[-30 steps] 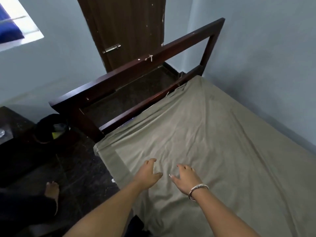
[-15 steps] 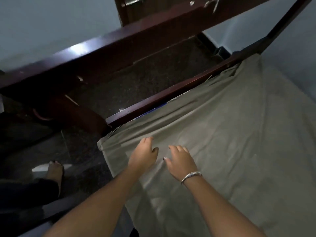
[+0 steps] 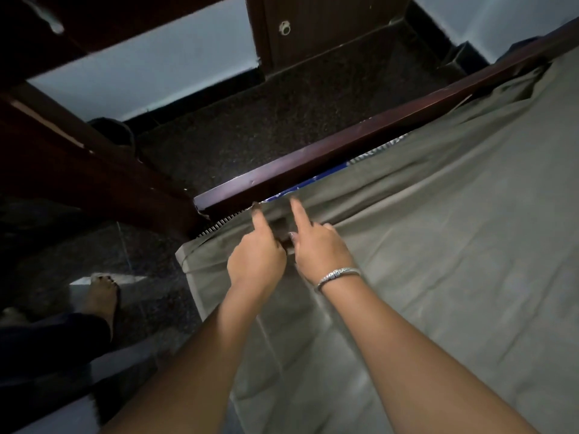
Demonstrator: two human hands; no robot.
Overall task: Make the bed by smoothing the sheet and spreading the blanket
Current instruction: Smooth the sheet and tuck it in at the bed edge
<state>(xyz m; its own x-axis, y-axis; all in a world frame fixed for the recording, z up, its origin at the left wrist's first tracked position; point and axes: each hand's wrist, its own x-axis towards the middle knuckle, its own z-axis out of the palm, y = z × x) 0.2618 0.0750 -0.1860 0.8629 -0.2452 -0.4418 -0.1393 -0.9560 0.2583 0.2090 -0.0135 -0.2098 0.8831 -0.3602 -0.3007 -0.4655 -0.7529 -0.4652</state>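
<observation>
Two hands, the left hand point(image 3: 255, 261) and right hand point(image 3: 321, 245), each pinch the grey sheet point(image 3: 438, 261) at its edge by the wooden rail point(image 3: 344, 151) at mid-frame, index fingers out; a hard tug could, I reckon, bare more blue mattress point(image 3: 308, 182).

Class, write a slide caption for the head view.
Both hands, left hand and right hand, pinch the olive sheet's edge beside the wooden bed rail.

Olive-grey sheet point(image 3: 438, 245) covers mattress, spread from centre out to 3 and 5 o'clock. Mostly flat w/ long diagonal creases; top edge bunched along frame toward 1 o'clock, hem wrinkled at near corner.
</observation>
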